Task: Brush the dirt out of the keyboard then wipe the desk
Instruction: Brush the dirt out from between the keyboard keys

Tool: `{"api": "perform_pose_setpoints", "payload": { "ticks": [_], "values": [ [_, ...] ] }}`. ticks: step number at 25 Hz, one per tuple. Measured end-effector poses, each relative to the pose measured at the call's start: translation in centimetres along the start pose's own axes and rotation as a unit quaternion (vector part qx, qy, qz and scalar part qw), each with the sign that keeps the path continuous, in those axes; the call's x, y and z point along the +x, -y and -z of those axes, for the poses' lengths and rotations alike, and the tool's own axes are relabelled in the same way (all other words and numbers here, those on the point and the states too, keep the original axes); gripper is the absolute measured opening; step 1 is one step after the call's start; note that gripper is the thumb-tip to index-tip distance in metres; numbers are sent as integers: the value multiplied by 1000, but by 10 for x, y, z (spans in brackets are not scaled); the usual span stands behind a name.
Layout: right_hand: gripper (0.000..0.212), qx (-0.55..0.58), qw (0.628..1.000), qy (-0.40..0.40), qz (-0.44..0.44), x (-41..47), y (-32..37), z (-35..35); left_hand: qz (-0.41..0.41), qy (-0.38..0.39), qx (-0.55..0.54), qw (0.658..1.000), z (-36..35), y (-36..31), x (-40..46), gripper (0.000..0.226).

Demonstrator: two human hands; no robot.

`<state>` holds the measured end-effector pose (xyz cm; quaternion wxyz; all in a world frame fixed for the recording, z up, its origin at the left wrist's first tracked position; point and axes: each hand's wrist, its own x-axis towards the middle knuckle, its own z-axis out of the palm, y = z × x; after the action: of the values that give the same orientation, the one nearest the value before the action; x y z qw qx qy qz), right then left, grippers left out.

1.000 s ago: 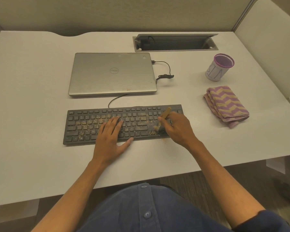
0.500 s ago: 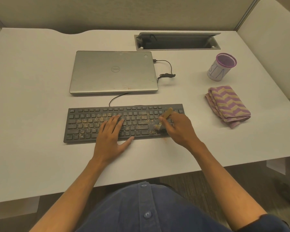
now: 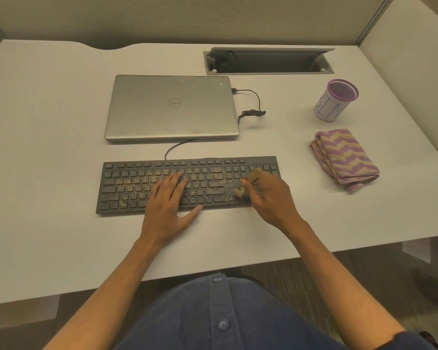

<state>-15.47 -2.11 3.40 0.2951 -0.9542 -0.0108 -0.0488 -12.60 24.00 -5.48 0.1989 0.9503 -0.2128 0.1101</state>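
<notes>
A black keyboard (image 3: 127,188) lies in the middle of the white desk (image 3: 48,236), speckled with brown dirt across its left and middle keys. My left hand (image 3: 167,208) rests flat on the keyboard's middle, fingers straight. My right hand (image 3: 271,200) grips a small wooden-handled brush (image 3: 250,179) over the keyboard's right part; its bristles touch the keys near the lower edge. A folded purple and tan cloth (image 3: 344,157) lies to the right of the keyboard.
A closed silver laptop (image 3: 172,107) sits behind the keyboard with a black cable (image 3: 253,107) at its right side. A purple-rimmed cup (image 3: 335,99) stands at the back right. A cable hatch (image 3: 268,61) is open at the back. Partition walls surround the desk.
The brush has moved a little within my right hand's strokes on the keyboard's right part. My left hand has stayed in place.
</notes>
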Motion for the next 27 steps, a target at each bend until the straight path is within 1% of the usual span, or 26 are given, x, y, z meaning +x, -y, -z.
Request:
{"api": "perform_pose_setpoints", "payload": {
  "ticks": [1, 4, 7, 9, 10, 13, 16, 20, 23, 24, 27],
  "values": [
    [27, 2, 1000, -6, -1, 0, 0, 0, 0, 0, 0, 1000, 0, 0, 0, 78],
    [29, 0, 1000, 10, -5, -2, -1, -3, -1, -2, 0, 1000, 0, 0, 0, 77],
    [35, -2, 999, -36, 2, -6, -5, -5, -2, -6, -2, 1000, 0, -1, 0, 77],
    [38, 8, 1000, -27, -3, -8, -8, -7, -2, -7, 0, 1000, 0, 0, 0, 77],
    [37, 8, 1000, -27, -3, -9, -9, -9, -2, -6, 0, 1000, 0, 0, 0, 77],
    [31, 4, 998, -66, -5, -12, -8, -7, -2, -3, 0, 1000, 0, 0, 0, 78],
    [30, 5, 1000, -24, -11, -11, -5, -5, -1, -4, 0, 1000, 0, 0, 0, 77],
    [34, 6, 998, -53, -16, -5, 1, -10, -2, -5, -2, 1000, 0, 0, 0, 77],
    [37, 13, 1000, -13, -7, -3, 3, -15, -2, -4, -4, 1000, 0, 0, 0, 77],
    [36, 12, 1000, -12, -3, -2, 2, -14, -1, -4, -4, 1000, 0, 0, 0, 77],
    [34, 10, 997, -69, -15, 1, 3, -14, -2, -2, -6, 1000, 0, 0, 0, 77]
  ]
}}
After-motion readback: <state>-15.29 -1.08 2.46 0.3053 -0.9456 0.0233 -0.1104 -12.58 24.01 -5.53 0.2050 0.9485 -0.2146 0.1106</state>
